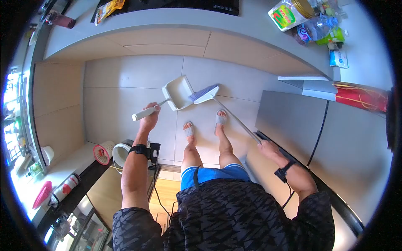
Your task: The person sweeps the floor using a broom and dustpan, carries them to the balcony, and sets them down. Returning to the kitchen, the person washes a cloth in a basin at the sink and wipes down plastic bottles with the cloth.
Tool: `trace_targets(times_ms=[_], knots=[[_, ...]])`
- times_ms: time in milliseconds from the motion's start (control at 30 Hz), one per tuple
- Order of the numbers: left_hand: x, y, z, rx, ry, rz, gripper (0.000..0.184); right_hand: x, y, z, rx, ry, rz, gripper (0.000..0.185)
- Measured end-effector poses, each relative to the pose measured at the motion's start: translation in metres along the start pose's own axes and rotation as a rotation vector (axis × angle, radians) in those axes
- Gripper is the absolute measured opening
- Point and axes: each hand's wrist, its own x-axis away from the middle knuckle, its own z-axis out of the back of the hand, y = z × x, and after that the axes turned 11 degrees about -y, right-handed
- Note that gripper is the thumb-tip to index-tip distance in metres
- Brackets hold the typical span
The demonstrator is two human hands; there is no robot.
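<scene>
Dustpan (178,94) in closed left hand (150,120), broom (206,96) in closed right hand (270,150). Best: lip (190,87) flat, bristles (204,91) square to it.

A yellow snack packet (109,10) overlaps the edge of a black cooktop (171,5) on the grey countertop (251,21). A gold-lidded jar (288,16) stands beside a clear plastic bottle (315,30), with a blue-and-white packet (338,59) nearby. Elsewhere are a shiny red bag (359,98), a red-rimmed basket (102,154) and a bright pink object (42,195), too unclear to identify.
</scene>
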Motion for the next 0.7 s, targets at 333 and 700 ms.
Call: trace_targets(times_ms=[333, 700], knots=[[0.009, -0.007, 0.003, 0.111, -0.03, -0.002, 0.031, -0.028, -0.005, 0.004, -0.051, 0.17, 0.132, 0.037], [0.067, -0.068, 0.047, 0.706, 0.017, 0.193, 0.019, -0.012, 0.008, 0.029, 0.103, 0.198, 0.066, 0.039]])
